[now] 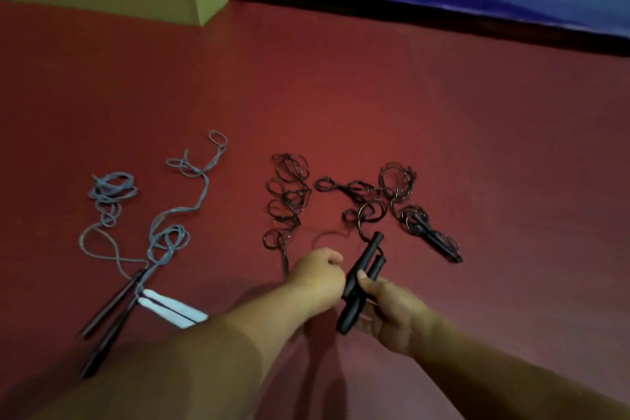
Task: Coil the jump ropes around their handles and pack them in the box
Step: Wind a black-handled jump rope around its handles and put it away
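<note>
My right hand grips two black handles side by side, thumb across them, tips pointing away from me. Their dark rope trails off in loops on the red floor. My left hand is curled just beside the handles, forearm stretched forward; whether it pinches the rope, I can't tell. Grey rope lies far left, another black rope right.
</note>
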